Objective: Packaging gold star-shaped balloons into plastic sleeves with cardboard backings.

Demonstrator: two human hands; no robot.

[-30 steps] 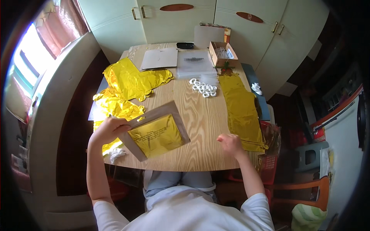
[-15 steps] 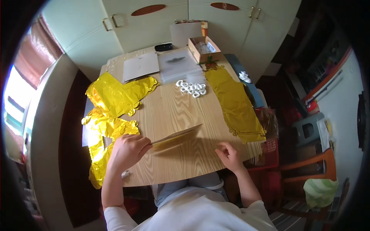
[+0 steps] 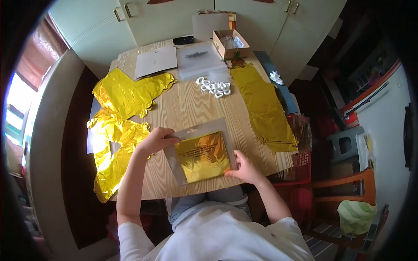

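A flat clear plastic bag [image 3: 204, 154] with folded gold foil inside lies between my hands at the near side of the table. Dark print and a hang hole show on its face. My left hand [image 3: 157, 141] pinches its upper left edge, and my right hand [image 3: 246, 168] grips its lower right edge. Crumpled gold foil sheets [image 3: 130, 93] spread along the table's left side, close to my left forearm. Another length of gold foil [image 3: 266, 108] lies flat on the right. Several white rings [image 3: 214, 88] are heaped beyond the bag.
At the back are a grey-white card sheet [image 3: 156, 61], a stack of clear bags [image 3: 200, 61], a black tray [image 3: 183, 40] and an open box [image 3: 231, 45] with packets. A white item [image 3: 276, 78] sits at the right edge. An orange chair [image 3: 344, 200] stands at the right.
The bag has turned from edge-on to face up toward me. My right hand, free before, now holds its right edge. My left hand has shifted slightly up and right.
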